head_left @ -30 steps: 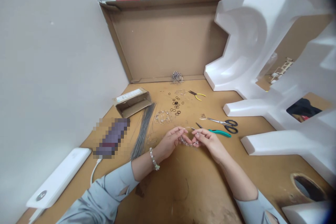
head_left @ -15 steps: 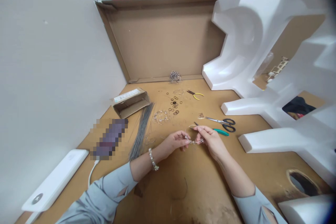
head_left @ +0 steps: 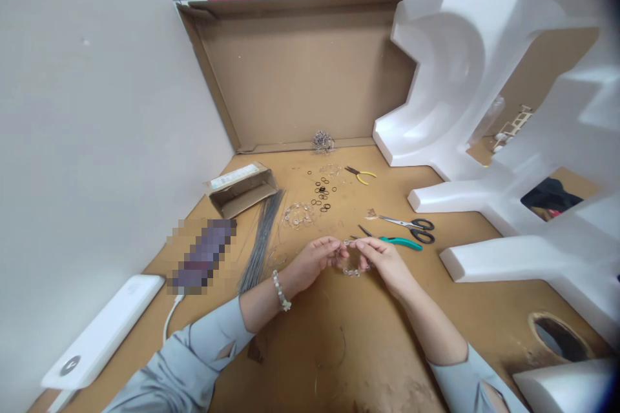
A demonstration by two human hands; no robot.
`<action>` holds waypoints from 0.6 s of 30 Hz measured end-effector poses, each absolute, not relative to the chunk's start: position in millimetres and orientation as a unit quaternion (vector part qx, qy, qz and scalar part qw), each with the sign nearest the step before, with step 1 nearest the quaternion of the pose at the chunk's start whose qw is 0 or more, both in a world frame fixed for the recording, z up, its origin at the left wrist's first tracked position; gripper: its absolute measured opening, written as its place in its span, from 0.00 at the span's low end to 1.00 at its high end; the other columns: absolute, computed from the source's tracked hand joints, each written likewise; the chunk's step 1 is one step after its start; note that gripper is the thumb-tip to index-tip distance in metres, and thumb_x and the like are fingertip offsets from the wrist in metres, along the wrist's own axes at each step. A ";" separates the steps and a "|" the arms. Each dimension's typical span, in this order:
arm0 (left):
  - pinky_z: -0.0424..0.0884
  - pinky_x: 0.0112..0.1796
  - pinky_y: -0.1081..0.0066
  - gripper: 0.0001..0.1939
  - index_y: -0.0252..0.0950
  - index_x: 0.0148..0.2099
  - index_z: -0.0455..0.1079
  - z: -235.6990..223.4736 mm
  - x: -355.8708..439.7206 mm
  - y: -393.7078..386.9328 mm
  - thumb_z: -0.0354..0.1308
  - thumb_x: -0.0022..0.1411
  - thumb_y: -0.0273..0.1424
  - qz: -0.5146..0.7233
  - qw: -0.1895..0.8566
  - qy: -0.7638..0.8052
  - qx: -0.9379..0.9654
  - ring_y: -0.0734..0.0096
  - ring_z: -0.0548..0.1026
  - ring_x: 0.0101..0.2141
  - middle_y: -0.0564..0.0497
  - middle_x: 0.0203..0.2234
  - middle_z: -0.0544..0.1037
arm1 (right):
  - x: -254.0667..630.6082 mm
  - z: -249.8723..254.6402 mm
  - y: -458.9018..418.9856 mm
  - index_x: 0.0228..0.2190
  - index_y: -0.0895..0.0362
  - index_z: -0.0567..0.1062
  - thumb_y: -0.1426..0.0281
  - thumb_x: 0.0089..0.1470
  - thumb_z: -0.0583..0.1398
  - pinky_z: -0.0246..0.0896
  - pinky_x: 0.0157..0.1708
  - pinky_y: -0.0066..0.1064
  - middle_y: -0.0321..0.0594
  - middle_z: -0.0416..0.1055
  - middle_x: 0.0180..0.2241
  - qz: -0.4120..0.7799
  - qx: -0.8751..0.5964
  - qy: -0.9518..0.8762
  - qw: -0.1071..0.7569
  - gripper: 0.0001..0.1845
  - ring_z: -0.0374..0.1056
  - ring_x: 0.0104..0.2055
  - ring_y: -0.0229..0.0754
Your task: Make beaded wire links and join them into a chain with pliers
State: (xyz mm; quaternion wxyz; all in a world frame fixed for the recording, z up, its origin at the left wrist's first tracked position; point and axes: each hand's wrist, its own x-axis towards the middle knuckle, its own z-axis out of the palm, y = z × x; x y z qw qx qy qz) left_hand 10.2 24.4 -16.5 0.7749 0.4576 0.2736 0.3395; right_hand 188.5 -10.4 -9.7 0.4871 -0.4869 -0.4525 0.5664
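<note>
Both hands drift up and close together since a moment ago; now I see my left hand (head_left: 314, 259) and right hand (head_left: 382, 259) pinching shut on the beaded loop (head_left: 352, 266), held just above the table (head_left: 387, 335) so the beads hang free, pliers (head_left: 393, 242) just beyond.

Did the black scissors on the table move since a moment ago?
No. The black scissors lie in the same spot beside the white foam block as half a second ago; only the left hand and right hand shifted, holding the beaded wire.
</note>
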 end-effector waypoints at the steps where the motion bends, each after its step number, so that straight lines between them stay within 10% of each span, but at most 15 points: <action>1: 0.65 0.35 0.71 0.12 0.31 0.34 0.71 -16.1 10.3 24.4 0.57 0.58 0.36 0.334 0.781 0.268 0.455 0.73 0.71 0.30 0.48 0.28 0.73 | 188.2 -9.7 -10.5 0.31 0.57 0.77 0.55 0.45 0.62 0.54 0.25 0.30 0.31 0.64 0.14 0.566 -0.487 -0.450 0.490 0.18 0.59 0.19 0.35; 18: 0.48 0.20 0.77 0.10 0.31 0.31 0.68 -10.1 5.4 25.9 0.59 0.56 0.34 0.236 0.838 0.263 0.415 0.84 0.59 0.20 0.52 0.26 0.69 | 191.0 -4.6 -12.7 0.28 0.57 0.76 0.58 0.46 0.63 0.61 0.27 0.32 0.23 0.50 0.10 0.639 -0.418 -0.426 0.486 0.14 0.50 0.15 0.31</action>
